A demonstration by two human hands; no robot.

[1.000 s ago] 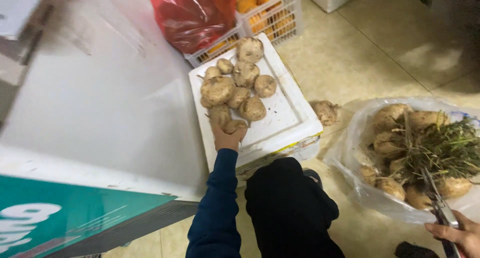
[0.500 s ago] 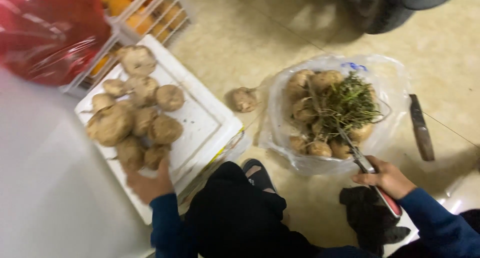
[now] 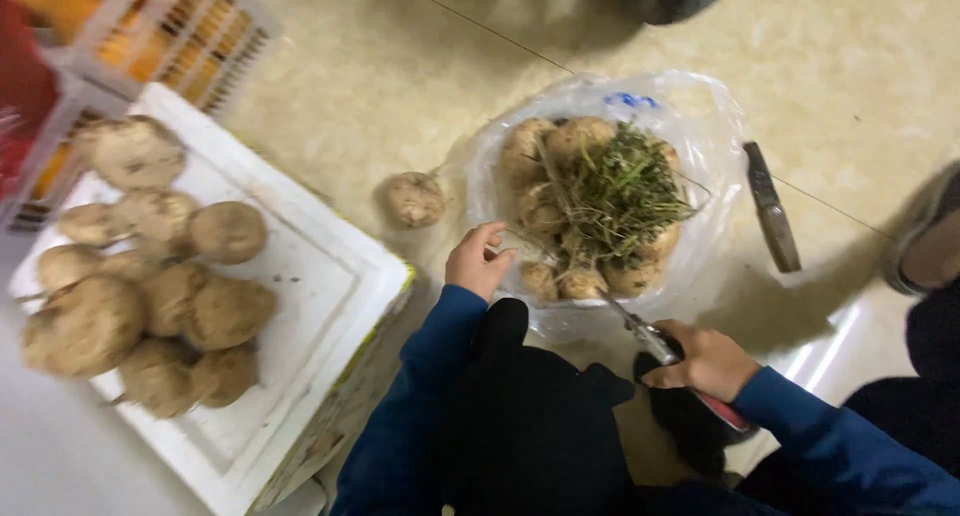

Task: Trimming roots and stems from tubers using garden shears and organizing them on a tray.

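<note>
A clear plastic bag (image 3: pixel 700 126) sits open on the pale tiled floor, holding round, dirt-brown root vegetables (image 3: pixel 540 154) topped with a tangle of cut green stems (image 3: pixel 625 181). A pair of scissors (image 3: pixel 640 334), held in the right hand (image 3: pixel 705 361), points its blades into the bag among the roots. The left hand (image 3: pixel 478 261) hovers, fingers curled, at the bag's near edge, just beside the nearest root
</note>
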